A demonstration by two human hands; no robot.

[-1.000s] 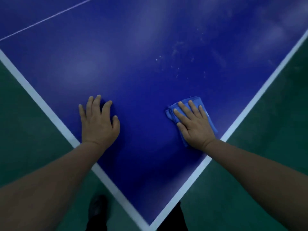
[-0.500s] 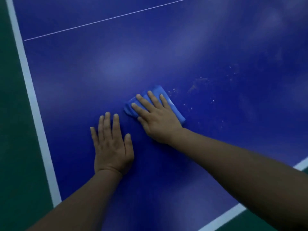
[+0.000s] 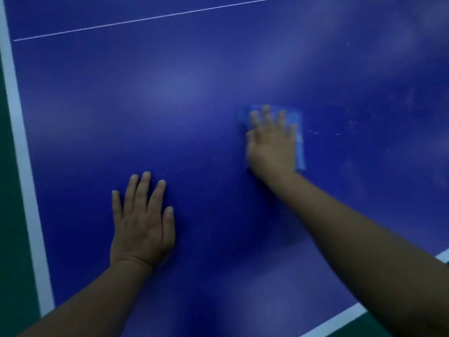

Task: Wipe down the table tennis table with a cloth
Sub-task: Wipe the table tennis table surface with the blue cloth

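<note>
I see an indoor sports hall: a blue table tennis table (image 3: 218, 93) with white edge lines (image 3: 21, 147) and a thin centre line (image 3: 150, 18), over green flooring (image 3: 9, 239).

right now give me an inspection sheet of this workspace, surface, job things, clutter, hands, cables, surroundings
surface: glossy blue table tennis table with white edge bands and a thin white centre line; pale specks and smudges right of the cloth
job's things: folded light blue cloth lying flat on the table under the right hand
clutter: nothing seen
hands: left hand flat on the bare table, fingers spread, holding nothing; right hand pressed flat on the cloth, blurred
cables: nothing seen
surroundings: dark green floor beyond the table's left edge and near corner
</note>
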